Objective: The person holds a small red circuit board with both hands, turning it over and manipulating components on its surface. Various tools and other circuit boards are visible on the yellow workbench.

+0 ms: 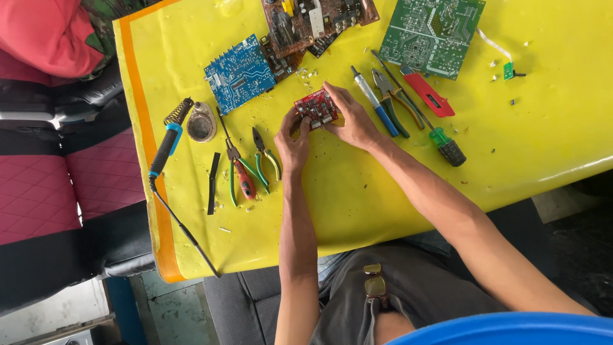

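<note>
Both hands meet over a small red circuit board (pixel 316 107), which sits between the fingertips just above the yellow table cover (pixel 357 198). The left hand (pixel 292 142) pinches its near-left edge, fingers curled; the right hand (pixel 348 118) closes around its right side, thumb underneath as far as I can tell. The board looks light and stiff, its soldered parts likely fragile, so the bare edges seem the safest grip. Just left of the left fingers lie green-handled pliers (pixel 267 163) and red-handled cutters (pixel 241 176). Right of the right fingers lie screwdrivers (pixel 377 105). Beyond the fingertips, a blue board (pixel 239 73) and green board (pixel 431 35). Far left, maroon seats (pixel 45 185).
</note>
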